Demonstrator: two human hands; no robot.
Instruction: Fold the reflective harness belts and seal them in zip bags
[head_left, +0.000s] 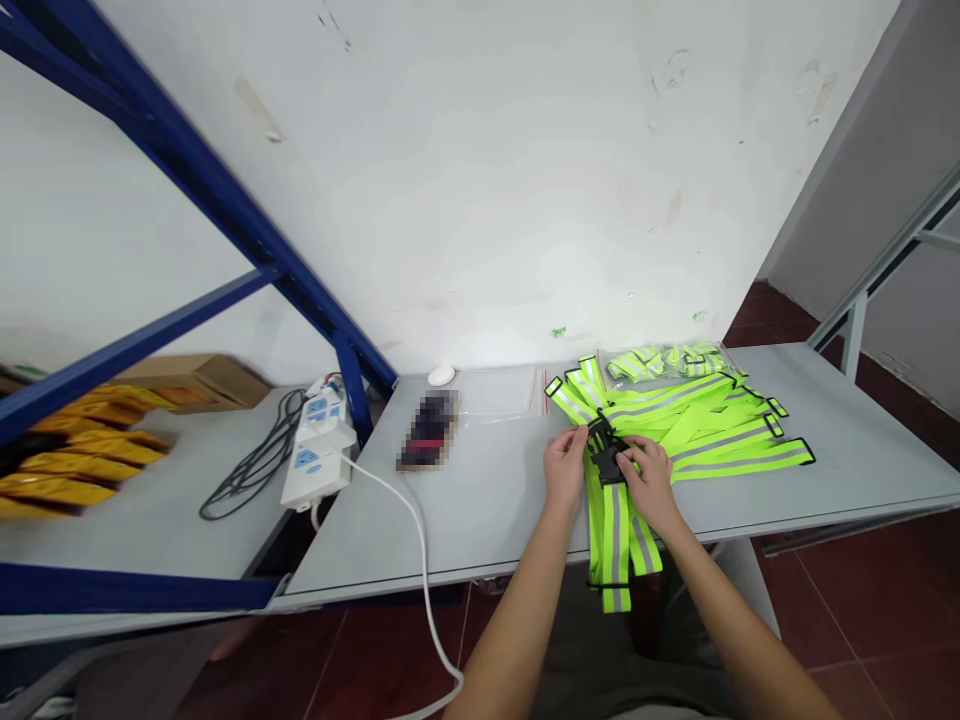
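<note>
A black plastic buckle [609, 468] on fluorescent yellow-green webbing straps [701, 420] w/ grey reflective stripes was b/w L hand [564, 468] & R hand [649, 480], touching both. L hand was clamped on its upper part, R hand pinched on its lower part. Can't tell if it was lifted. Straps fanned out R; some ends hung over the front edge.

Behind, near the wall, lay a clear plastic bag [664, 362] w/ more folded strap. Further L: flat clear pouch [495, 392] w/ red lines, white oval item [441, 375], & dark rectangular item [429, 425], pixelated, can't ID.

The long, smooth grey surface [480, 510] backed onto a scuffed white wall [487, 180]; it ran on R past the strap ends, & a good gap separated L hand from the dark item. By its L edge: white power strips [319, 455], white cable [416, 520] dropping past the front edge, blue metal frame [214, 205]. Beyond: 2nd grey surface [191, 480] w/ yellow packets [82, 455] & brown cardboard box [202, 380]. Floor [855, 610]: dark red tile.
</note>
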